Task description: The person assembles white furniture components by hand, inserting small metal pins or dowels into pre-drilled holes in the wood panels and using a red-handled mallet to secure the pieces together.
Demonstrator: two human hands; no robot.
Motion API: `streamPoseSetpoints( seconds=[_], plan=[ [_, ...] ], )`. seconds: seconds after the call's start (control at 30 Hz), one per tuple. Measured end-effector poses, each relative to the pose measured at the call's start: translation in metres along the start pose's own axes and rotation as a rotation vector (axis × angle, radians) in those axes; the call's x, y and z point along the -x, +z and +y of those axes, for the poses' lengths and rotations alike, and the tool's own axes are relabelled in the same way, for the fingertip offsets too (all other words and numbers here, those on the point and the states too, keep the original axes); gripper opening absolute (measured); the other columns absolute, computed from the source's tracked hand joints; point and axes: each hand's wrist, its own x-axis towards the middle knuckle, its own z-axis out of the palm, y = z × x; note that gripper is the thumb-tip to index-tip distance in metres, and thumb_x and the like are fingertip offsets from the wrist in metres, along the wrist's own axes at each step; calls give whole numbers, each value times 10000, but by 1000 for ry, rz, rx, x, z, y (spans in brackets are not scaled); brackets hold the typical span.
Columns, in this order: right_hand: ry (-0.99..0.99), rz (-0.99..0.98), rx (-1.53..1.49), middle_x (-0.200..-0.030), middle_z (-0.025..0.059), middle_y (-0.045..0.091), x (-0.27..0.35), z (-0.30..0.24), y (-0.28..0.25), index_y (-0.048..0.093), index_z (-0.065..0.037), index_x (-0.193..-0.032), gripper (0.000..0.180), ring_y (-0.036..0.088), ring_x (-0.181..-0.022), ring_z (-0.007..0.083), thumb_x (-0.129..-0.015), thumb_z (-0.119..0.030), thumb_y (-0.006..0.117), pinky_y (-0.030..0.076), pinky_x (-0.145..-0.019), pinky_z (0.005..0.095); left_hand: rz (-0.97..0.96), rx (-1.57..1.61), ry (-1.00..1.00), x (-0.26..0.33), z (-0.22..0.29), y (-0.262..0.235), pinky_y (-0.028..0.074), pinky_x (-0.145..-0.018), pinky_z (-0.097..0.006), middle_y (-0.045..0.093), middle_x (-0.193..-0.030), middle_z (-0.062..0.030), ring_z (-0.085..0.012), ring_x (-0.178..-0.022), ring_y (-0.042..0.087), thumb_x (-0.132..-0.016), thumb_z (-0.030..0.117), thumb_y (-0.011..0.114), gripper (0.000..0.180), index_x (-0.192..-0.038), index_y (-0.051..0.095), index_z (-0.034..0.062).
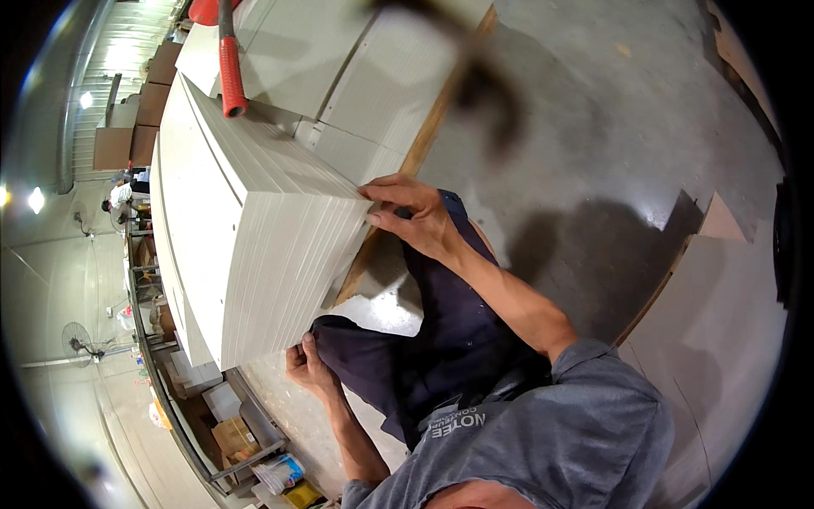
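Note:
A thick stack of white boards (292, 246) stands before me, its many layered edges facing me. My right hand (411, 214) is at the stack's right corner, with the thumb and fingers pinched on the edge of a white board there. At the near lower corner, my left hand (314, 366) has its thumb up and its fingers curled against the boards' edge. How many boards each hand grips is hard to tell. Both hands stay beside the stack, below its top face.
A red ribbed handle (231, 76) on a dark shaft reaches over the stack's far side. Beyond lie more white panels (373, 93) beside a wooden edge strip (445, 97). Shelving with cartons (236, 437) runs along the left. A large pale board (704, 339) lies at right. Something dark blurs the top.

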Motion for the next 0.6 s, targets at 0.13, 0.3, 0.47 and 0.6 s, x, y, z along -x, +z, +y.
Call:
streamPoseSetpoints(
  seconds=[0.13, 0.3, 0.47, 0.6],
  plan=[
    [-137, 10, 275, -1142, 93, 650, -2, -9, 4, 689, -60, -1156, 391, 608, -1026, 224, -775, -94, 771, 536, -808, 315, -36, 106, -65, -4, 2, -4, 526, -750, -295, 621, -776, -49, -122, -732, 583, -876, 215, 751, 288, -914, 636, -46],
    [-226, -25, 482, -1153, 106, 642, -5, -26, 8, 671, -30, -1154, 403, 601, -1022, 278, -766, -81, 767, 530, -837, 350, -13, 213, -136, -7, -6, -8, 531, -733, -286, 538, -694, -6, -108, -671, 532, -866, 171, 760, 246, -818, 599, -8],
    [-389, -136, 702, -1125, 136, 652, -17, -39, 1, 669, 11, -1118, 406, 608, -986, 286, -736, -70, 778, 526, -818, 357, -51, 216, -148, -12, -17, -18, 536, -736, -267, 666, -859, -90, -114, -729, 593, -869, 110, 744, 268, -1003, 641, -98],
    [-439, -188, 718, -1064, 145, 668, -22, -40, -1, 681, 32, -1075, 397, 626, -910, 284, -712, -85, 794, 530, -774, 355, -85, 90, -129, -16, -21, -30, 523, -667, -269, 652, -747, -76, -116, -665, 589, -858, 132, 759, 245, -894, 643, -81]
  ],
)
